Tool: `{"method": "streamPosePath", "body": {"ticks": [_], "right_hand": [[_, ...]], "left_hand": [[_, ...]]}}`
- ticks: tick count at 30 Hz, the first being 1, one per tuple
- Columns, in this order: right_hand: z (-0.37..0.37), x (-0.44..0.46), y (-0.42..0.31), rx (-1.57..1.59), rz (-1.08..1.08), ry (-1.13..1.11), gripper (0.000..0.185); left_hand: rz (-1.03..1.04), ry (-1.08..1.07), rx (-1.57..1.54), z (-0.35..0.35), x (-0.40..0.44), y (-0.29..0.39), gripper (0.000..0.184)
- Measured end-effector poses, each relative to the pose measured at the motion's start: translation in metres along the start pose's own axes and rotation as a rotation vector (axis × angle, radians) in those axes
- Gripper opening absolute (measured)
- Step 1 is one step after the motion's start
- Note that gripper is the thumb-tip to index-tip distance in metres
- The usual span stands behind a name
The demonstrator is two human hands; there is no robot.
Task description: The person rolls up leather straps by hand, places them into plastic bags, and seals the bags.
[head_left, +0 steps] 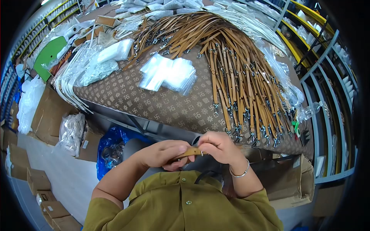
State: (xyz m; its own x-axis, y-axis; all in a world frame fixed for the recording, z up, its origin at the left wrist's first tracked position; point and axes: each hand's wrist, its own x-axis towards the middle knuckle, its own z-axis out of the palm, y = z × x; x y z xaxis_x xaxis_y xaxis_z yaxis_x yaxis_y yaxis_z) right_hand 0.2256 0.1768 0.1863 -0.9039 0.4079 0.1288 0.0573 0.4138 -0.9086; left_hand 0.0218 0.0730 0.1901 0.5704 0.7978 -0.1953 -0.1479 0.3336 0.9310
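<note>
Just above my lap, a tan leather strap with punched holes and a small metal buckle is between my hands. My left hand is wrapped round the strap's left part, its fingers partly hidden beneath. My right hand, with a silver bangle at the wrist, pinches the strap by the buckle. Beyond them, many tan straps with metal clips hang over the right part of the patterned table. A pile of clear plastic bags lies on the table in front of me.
Wrapped bundles and a green board are at the left. A blue bag and cardboard boxes stand below the table's left side. Another cardboard box is at the lower right, beside metal shelving.
</note>
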Motion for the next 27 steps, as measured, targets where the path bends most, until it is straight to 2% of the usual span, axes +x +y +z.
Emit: {"method": "streamPosePath", "body": {"ticks": [3, 4, 7, 8, 11, 12, 15, 20, 23, 24, 27], "right_hand": [[0.008, -0.009, 0.012, 0.189, -0.045, 0.195, 0.012], [0.012, -0.01, 0.018, 0.223, -0.062, 0.226, 0.013], [0.04, -0.016, 0.047, 0.136, 0.0, 0.502, 0.02], [0.046, -0.016, 0.049, 0.137, 0.002, 0.503, 0.02], [0.065, -0.013, 0.049, 0.19, 0.099, 0.549, 0.02], [0.069, -0.013, 0.049, 0.194, 0.101, 0.554, 0.02], [0.08, -0.015, 0.045, 0.434, 0.339, 0.406, 0.017], [0.091, -0.031, 0.043, 0.365, 0.458, 0.473, 0.015], [0.089, -0.046, 0.041, -0.134, 0.252, 0.42, 0.02], [0.087, -0.047, 0.035, -0.135, 0.254, 0.421, 0.02], [0.07, -0.046, 0.0, -0.554, 0.008, 0.282, 0.01]], "left_hand": [[0.223, -0.007, -0.482, -0.005, -0.001, -0.004, 0.04], [0.239, -0.002, -0.474, -0.007, -0.002, -0.003, 0.04], [0.503, -0.062, -0.788, -0.007, -0.001, -0.004, 0.043], [0.501, -0.061, -0.789, -0.004, 0.0, -0.002, 0.043], [0.606, 0.166, -0.689, 0.007, 0.006, 0.009, 0.037], [0.599, 0.166, -0.688, 0.007, 0.009, 0.01, 0.037], [0.81, 0.291, -0.491, 0.001, 0.015, 0.008, 0.035], [0.917, 0.53, -0.445, -0.013, 0.025, 0.013, 0.031], [0.832, 0.749, -0.475, -0.014, 0.034, 0.013, 0.031], [0.831, 0.747, -0.476, -0.018, 0.037, 0.007, 0.031], [0.68, 0.936, 0.403, -0.034, 0.053, -0.022, 0.028]]}}
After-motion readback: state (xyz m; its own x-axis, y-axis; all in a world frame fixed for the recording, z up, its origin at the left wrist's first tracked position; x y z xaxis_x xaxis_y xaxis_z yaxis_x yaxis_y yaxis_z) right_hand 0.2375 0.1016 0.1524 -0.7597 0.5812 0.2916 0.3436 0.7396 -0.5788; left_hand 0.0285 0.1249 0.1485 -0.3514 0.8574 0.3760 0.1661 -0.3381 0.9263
